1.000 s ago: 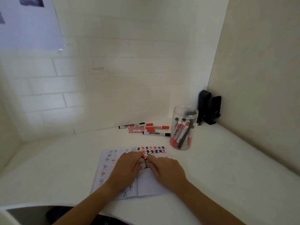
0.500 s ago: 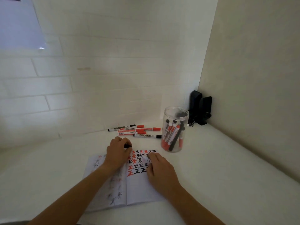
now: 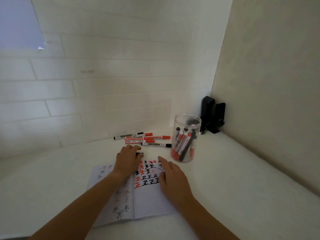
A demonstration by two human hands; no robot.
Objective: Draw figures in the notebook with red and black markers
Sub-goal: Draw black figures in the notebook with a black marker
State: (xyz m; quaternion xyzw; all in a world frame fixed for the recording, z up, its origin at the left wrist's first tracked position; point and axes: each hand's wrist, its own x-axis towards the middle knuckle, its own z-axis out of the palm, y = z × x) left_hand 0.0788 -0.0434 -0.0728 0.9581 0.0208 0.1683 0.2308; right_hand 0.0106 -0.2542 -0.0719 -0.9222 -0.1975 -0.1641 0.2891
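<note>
While notebook [image 3: 149, 201]: lies open on the desk [image 3: 242, 179].
Left hand [image 3: 128, 160]: past the top edge, fingers curled round a marker [image 3: 139, 154].
Right hand [image 3: 173, 179]: flat on the right page, fingers straight.

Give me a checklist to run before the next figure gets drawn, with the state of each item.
1. Notebook open and flat on the table: ok.
2. Marker in hand: the left hand grips a black marker: ok.
3. Cap off, tip ready: cannot tell.
4. Page held down: the right hand rests flat on the right page: ok.
5. Blank room below the drawn rows: ok.
6. Red markers lying behind the notebook for a swap: ok.
</note>
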